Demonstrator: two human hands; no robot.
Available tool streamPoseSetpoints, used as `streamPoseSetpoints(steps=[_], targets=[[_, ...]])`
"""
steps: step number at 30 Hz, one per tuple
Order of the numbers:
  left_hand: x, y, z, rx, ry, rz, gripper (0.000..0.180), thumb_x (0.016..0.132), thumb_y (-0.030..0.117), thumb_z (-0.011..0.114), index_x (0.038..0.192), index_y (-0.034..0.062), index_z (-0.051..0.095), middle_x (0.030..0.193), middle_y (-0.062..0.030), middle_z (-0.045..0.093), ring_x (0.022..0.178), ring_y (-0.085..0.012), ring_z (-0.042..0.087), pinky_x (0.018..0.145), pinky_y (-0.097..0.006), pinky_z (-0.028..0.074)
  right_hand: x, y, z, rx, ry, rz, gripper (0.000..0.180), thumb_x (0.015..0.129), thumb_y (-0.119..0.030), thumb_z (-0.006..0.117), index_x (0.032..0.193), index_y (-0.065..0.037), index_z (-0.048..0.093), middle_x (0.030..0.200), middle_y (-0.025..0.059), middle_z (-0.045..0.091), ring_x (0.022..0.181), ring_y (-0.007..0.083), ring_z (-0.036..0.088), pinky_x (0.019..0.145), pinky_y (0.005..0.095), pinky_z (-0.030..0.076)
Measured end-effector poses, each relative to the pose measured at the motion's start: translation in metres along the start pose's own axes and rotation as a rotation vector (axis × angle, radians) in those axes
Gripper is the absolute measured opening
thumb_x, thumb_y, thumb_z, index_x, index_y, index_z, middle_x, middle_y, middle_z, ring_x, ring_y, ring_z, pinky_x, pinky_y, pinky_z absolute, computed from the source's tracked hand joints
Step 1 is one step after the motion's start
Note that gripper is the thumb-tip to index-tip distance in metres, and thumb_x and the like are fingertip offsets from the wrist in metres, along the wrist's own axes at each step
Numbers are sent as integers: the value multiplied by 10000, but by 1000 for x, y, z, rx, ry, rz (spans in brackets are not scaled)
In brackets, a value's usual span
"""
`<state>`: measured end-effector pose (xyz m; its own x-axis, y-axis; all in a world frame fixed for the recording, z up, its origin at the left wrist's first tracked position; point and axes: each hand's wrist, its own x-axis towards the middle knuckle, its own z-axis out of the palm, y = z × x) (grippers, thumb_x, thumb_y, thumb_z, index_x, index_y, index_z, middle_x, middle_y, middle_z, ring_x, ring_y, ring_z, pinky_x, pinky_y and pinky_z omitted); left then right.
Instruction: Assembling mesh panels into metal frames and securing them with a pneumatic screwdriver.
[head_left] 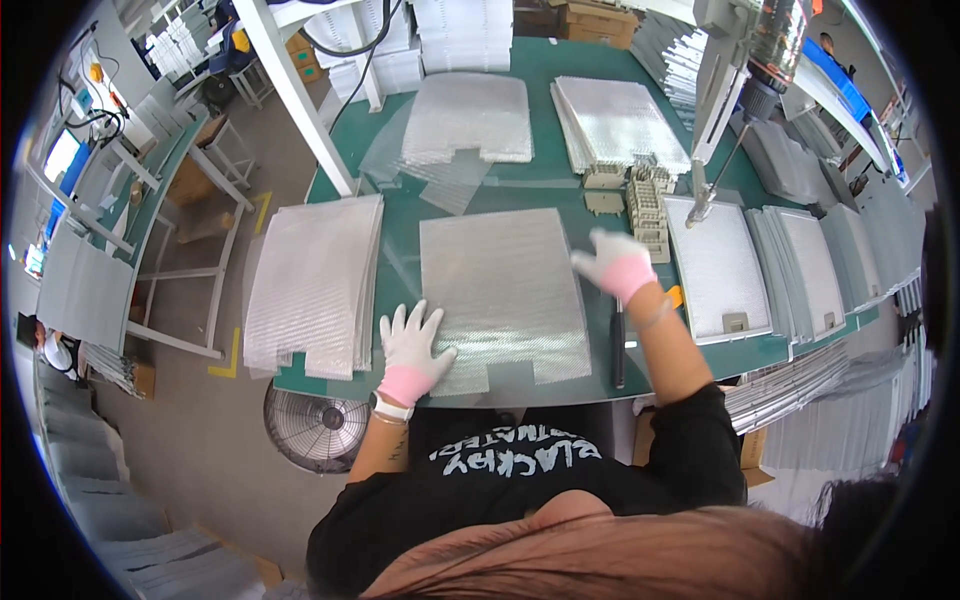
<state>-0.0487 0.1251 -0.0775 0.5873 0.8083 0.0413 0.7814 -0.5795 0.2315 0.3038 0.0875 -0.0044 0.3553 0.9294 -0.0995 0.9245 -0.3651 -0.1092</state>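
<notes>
my left hand (410,345) lies flat and spread, fingers fanned, pressing the lower-left corner of the silvery mesh sheet (500,295) that sits mid-desk in front of me. my right hand (615,262) is blurred at the sheet's upper-right edge, about two o'clock from its middle; it looks loosely open with nothing pinched, though i can't be sure through the blur.

the desk (545,190) is crowded. a stack of like sheets (315,285) lies just beside the left hand at nine o'clock, more stacks at twelve, and framed filters (715,270) at three. small beige clips (645,210) stand piled just beyond the right hand, and a dark tool (619,345) lies touching or nearly touching the sheet's right edge.

risks i judge from here: only one corner is pinned, so a quick sweep of the right hand could skew or buckle the thin mesh. that hand could also knock the clip pile over, or nudge the tool off the near edge.
</notes>
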Motion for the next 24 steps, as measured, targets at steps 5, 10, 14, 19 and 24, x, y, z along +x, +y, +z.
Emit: streamPoseSetpoints(steps=[5, 10, 14, 19, 24], targets=[[6, 12, -7, -39, 53, -6, 632, 748, 464, 699, 1268, 120, 596, 1462, -231, 336, 1362, -479, 237, 1125, -619, 121, 157, 69, -18, 145, 298, 280, 599, 812, -522, 590, 1154, -31, 616, 1037, 216, 674, 1013, 360, 644, 878, 453, 504], [-8, 24, -24, -45, 157, -38, 684, 738, 404, 738, 1320, 106, 537, 1467, -290, 266, 1341, -509, 234, 1115, -620, 142, 207, 78, -19, 97, 2, 475, 742, 722, -614, 651, 1227, -73, 617, 1249, 181, 611, 1203, 290, 569, 1005, 425, 439], [-30, 23, -24, -185, 305, -35, 755, 707, 293, 778, 1360, 71, 471, 1464, -326, 229, 1334, -515, 229, 1110, -606, 162, 208, 84, -66, 302, 256, 494, 806, 721, -600, 645, 1263, -9, 569, 1234, 228, 606, 1163, 337, 591, 975, 391, 472], [-25, 24, -14, -370, 377, 33, 754, 703, 263, 776, 1349, 40, 457, 1470, -320, 223, 1334, -510, 227, 1103, -592, 173, 189, 111, -48, 387, 326, 409, 958, 661, -541, 749, 1324, 84, 453, 1265, 284, 564, 1192, 368, 561, 1007, 391, 450], [-26, 34, -23, -371, 364, 77, 746, 707, 241, 771, 1343, 26, 446, 1469, -319, 227, 1346, -492, 222, 1107, -587, 170, 167, 126, -52, 232, 160, 382, 937, 635, -477, 785, 1342, 46, 463, 1297, 246, 560, 1206, 365, 551, 1018, 399, 447]])
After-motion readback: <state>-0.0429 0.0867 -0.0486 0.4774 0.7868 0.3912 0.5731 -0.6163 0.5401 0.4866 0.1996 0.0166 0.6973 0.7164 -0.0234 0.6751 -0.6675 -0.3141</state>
